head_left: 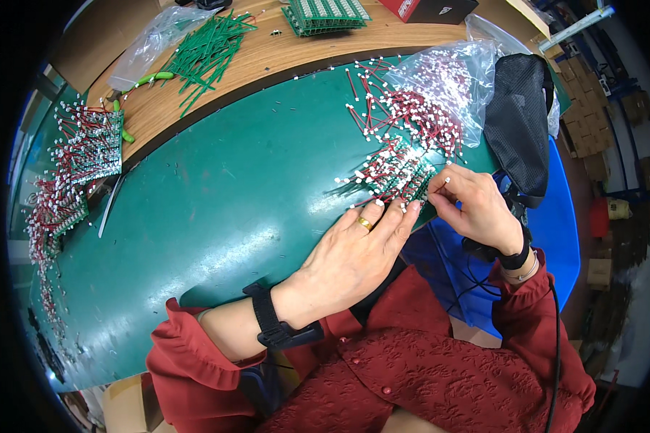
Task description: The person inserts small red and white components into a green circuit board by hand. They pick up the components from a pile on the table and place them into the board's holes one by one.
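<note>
A green circuit-board panel (419,175), set with many short red wires that end in small white plugs, lies near the front edge of the green mat. My left hand (354,249) rests flat with its fingers stretched out, fingertips touching the near side of the panel and its wires. At the panel's right end, my right hand (477,206) pinches a short wire lead; its white plug (448,180) shows by the fingers. Where that lead meets the board is hidden by the fingertips. Beyond the panel spreads a heap of loose red wire leads (419,112), partly inside a clear plastic bag (477,72).
A black mesh pouch (518,119) stands at the right, above a blue bin (560,216). At the left are wired boards (94,148) and green-handled pliers (148,79). Green strips (208,54), stacked boards (325,16) and a red-and-black box (440,9) lie on the wooden surface behind.
</note>
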The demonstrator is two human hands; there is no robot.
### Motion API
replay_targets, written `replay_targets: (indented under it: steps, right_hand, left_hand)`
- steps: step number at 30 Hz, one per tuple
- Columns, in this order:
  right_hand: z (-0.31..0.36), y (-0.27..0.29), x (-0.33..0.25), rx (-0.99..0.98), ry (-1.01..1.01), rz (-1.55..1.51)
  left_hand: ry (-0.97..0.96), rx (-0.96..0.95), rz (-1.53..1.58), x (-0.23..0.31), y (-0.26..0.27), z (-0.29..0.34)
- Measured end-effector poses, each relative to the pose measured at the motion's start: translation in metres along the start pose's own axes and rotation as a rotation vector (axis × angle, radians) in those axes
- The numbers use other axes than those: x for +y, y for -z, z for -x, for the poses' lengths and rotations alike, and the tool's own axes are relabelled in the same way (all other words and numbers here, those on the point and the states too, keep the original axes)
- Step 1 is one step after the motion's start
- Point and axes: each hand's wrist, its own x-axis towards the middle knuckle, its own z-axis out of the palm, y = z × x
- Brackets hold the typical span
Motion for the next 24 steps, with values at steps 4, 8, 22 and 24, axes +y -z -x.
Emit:
replay_targets:
  steps: [4,8,22,24]
  right_hand:
    - [-0.006,0.005,0.0,-0.077,0.042,0.014]
    - [-0.006,0.009,0.0,-0.111,0.09,0.106]
    - [0.002,-0.001,-0.018,-0.149,0.203,0.472]
    - [0.004,-0.005,-0.023,-0.15,0.259,0.639]
  left_hand:
    - [0.0,0.02,0.022,0.0,0.0,0.0]
    - [-0.01,0.009,-0.023,0.0,0.002,-0.002]
    - [-0.003,-0.075,0.0,0.0,0.004,-0.001]
    - [-0.004,-0.114,0.015,0.001,0.004,0.0]
